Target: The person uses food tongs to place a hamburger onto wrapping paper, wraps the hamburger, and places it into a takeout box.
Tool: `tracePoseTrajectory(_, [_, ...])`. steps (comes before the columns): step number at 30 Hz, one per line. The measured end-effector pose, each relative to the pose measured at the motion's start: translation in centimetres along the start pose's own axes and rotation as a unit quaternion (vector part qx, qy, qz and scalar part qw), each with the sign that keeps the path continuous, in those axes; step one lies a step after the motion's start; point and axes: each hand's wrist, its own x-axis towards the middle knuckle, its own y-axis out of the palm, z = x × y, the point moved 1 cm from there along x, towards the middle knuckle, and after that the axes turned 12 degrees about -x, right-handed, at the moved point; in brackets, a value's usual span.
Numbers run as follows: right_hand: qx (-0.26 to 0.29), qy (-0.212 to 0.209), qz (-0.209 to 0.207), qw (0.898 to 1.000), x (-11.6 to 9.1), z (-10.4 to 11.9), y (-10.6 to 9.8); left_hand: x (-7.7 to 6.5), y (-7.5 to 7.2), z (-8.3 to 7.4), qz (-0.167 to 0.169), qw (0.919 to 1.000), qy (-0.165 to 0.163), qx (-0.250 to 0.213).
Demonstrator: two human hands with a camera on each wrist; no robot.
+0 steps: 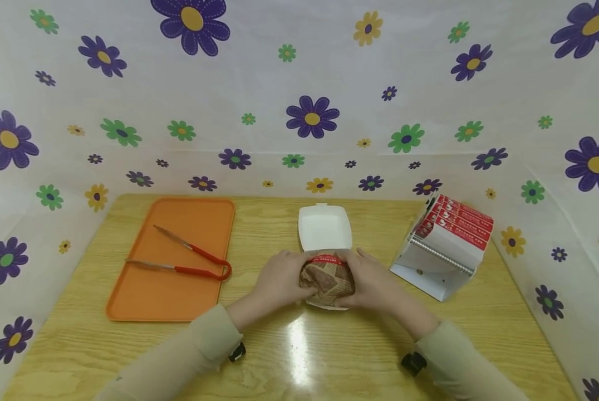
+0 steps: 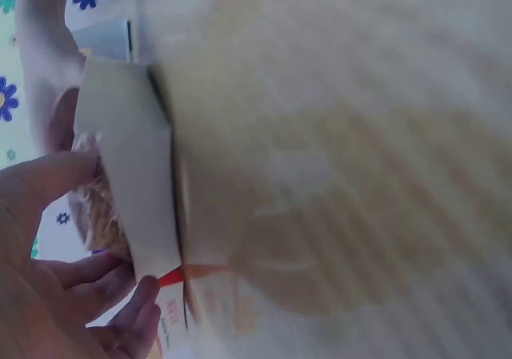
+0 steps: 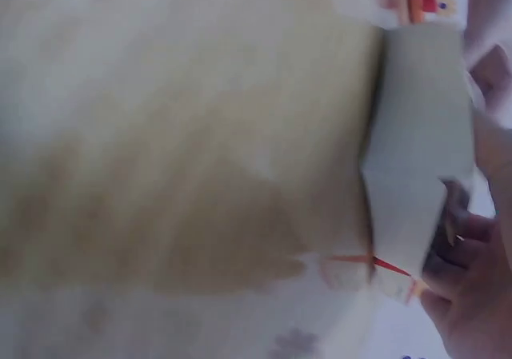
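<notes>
A burger wrapped in brown printed paper [image 1: 325, 283] sits in the bottom half of a white clamshell box [image 1: 324, 227], whose lid stands open at the back. My left hand [image 1: 280, 280] grips the wrapped burger from the left, with the thumb at its near side. From the right, my right hand [image 1: 374, 283] grips it the same way. A red strip shows across the far side of the paper. In the left wrist view, the fingers and thumb reach over the box's pale wall [image 2: 136, 167]. Part of the right fingers is hidden behind the box in the right wrist view.
An orange tray [image 1: 179, 303] lies at the left, with red-handled metal tongs [image 1: 199, 272] across it, their handle bend over its right edge. At the right stands a white spiral-bound holder [image 1: 440, 253] with several red-and-white cartons [image 1: 462, 223]. A flower-patterned sheet [image 1: 259, 83] surrounds the table.
</notes>
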Motion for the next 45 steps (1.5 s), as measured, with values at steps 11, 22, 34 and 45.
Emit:
tracePoseTrajectory(11, [-0.019, 0.031, -0.032, 0.999, 0.1, 0.4, 0.3, 0.4, -0.2, 0.9, 0.029, 0.9973, 0.000, -0.067])
tracePoseTrajectory(22, [-0.020, 0.039, -0.056, 0.997, -0.1, 0.2, 0.3, 0.3, 0.8, 0.0, -0.032, 0.9993, -0.008, -0.015])
tracePoseTrajectory(34, [-0.022, 0.047, -0.082, 0.995, 0.7, 0.8, 1.0, 1.0, -0.4, 1.1, 0.007, 0.9998, 0.009, 0.019])
tracePoseTrajectory(45, [0.027, 0.066, -0.072, 0.995, 0.6, 0.8, 1.7, 0.1, -0.2, 2.2, -0.006, 1.0000, -0.001, -0.006])
